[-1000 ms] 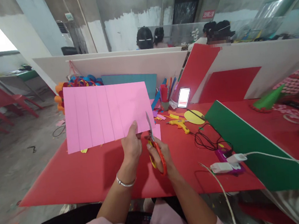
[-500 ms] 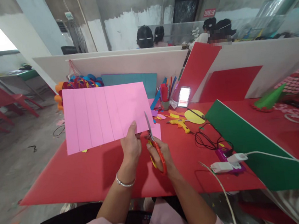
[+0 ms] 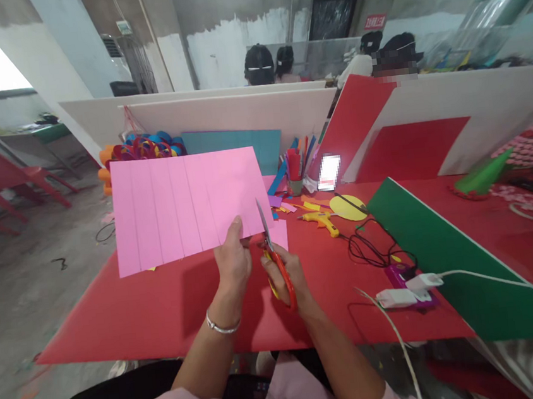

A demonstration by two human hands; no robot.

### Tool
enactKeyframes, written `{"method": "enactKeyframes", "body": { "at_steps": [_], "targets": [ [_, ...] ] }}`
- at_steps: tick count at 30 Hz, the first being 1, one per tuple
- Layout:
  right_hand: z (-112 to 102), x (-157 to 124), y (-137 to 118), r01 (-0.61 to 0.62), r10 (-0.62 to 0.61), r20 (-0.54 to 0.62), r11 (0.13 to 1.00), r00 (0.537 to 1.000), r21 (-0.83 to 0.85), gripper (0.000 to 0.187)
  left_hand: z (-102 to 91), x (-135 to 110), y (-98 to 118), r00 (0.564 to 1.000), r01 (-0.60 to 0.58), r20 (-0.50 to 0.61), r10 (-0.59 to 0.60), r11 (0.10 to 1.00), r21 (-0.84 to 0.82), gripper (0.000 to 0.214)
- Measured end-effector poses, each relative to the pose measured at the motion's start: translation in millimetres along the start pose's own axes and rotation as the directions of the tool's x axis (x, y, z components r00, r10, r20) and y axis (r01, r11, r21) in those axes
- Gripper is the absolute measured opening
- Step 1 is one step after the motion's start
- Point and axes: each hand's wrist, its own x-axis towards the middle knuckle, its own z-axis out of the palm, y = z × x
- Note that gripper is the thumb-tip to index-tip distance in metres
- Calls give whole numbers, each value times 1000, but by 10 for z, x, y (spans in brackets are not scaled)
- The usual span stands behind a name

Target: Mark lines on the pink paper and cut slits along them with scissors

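Observation:
A sheet of pink paper [image 3: 167, 210], marked with several lines running up and down, is held above the table in my left hand [image 3: 233, 260]. The thumb lies on top near the lower right edge, and the other fingers are hidden under the sheet. My right hand [image 3: 291, 273] grips scissors [image 3: 282, 271] with red and yellow handles. One blade lies over the paper at its right side, pointing away from me; the other blade seems to be beneath it. Another piece of pink paper [image 3: 280, 233] rests on the table behind the scissors.
On the red table [image 3: 131, 321] lie a yellow glue gun [image 3: 321, 221], a yellow disc [image 3: 347, 208], paper scraps and a purple power strip [image 3: 412, 292] with cables. A green board [image 3: 463, 261] stands right. Behind are a cup of paper strips [image 3: 296, 187] and a phone [image 3: 329, 172].
Both hands, the paper and the scissors stay almost in place. The sheet's left side has sunk very slightly. The view has shifted a little.

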Motion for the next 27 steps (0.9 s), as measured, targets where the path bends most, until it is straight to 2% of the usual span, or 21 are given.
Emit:
{"method": "enactKeyframes", "body": {
  "at_steps": [11,21,24,27],
  "targets": [
    [-17,13,-37,23,-22,52,1000,998,-9,47,3,-107,81,999,17,-45,-16,1000,17,14],
    [11,3,-2,45,-45,49,999,998,-5,46,-66,-112,81,997,34,-68,-30,998,60,19],
    [11,-1,6,32,-32,52,999,998,-10,45,-102,-98,87,1000,30,-1,-30,995,93,20],
    [15,1,17,7,-7,50,1000,999,-7,47,-137,-95,90,992,65,95,-79,989,135,25]
  ]
}}
